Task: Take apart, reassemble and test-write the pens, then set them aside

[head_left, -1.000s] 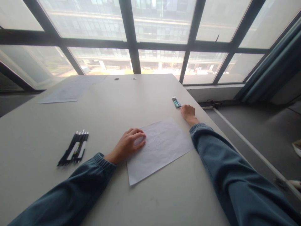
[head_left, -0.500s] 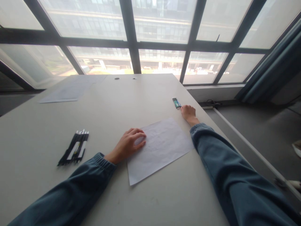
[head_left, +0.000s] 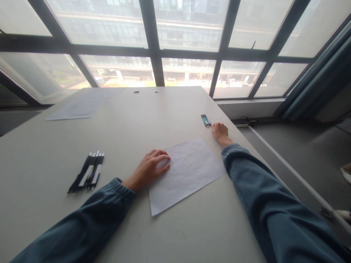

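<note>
Left hand flat on paper, right hand beside pens

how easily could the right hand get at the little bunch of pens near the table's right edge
Probably easily. The right hand rests on the table just short of the pens, on their near side, with nothing lying between them. Whether its fingertips already touch them cannot be told.

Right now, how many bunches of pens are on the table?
2. A black-and-white bunch lies left of the left hand; a smaller bluish bunch lies just beyond the right hand, near the right edge of the table. Pens overlap within each, so some may be hidden.
</note>
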`<control>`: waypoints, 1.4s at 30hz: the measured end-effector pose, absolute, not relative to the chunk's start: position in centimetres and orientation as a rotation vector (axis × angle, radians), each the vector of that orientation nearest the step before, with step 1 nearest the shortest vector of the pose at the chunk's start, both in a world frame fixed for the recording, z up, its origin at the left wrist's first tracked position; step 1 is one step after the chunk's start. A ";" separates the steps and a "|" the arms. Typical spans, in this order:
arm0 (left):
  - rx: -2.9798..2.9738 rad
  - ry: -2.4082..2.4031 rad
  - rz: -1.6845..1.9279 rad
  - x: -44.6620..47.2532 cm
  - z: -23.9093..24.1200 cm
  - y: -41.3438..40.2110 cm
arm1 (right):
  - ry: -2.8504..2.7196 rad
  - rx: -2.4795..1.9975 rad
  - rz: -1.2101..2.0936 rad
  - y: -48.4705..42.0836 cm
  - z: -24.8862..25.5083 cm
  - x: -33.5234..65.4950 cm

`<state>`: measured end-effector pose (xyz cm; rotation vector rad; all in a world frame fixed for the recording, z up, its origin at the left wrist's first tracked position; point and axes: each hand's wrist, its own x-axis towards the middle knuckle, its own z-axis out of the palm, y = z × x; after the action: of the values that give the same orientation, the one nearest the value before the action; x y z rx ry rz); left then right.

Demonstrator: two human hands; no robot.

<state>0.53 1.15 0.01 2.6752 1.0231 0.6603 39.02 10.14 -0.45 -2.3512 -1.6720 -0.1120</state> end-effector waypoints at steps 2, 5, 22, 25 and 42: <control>2.673 1.018 0.663 0.6 0.1 1.1 | -1.650 -2.347 -0.113 10.2 -0.5 39.1; 2.667 1.015 0.668 0.6 0.1 1.0 | -1.610 -2.341 -0.118 10.1 -0.6 39.3; 2.648 0.970 0.663 0.4 -0.1 0.8 | -1.662 -1.477 -0.008 3.8 -0.4 32.1; 2.640 0.984 0.658 0.3 -0.1 0.6 | -1.843 -1.325 0.120 1.5 -0.4 29.6; 2.630 1.081 0.721 0.4 0.7 -0.6 | -2.382 -1.129 0.268 -0.2 -1.1 27.8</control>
<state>0.38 -0.63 0.74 2.6304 1.0814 0.7212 27.82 -0.21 -1.11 -1.1294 -2.3820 0.2681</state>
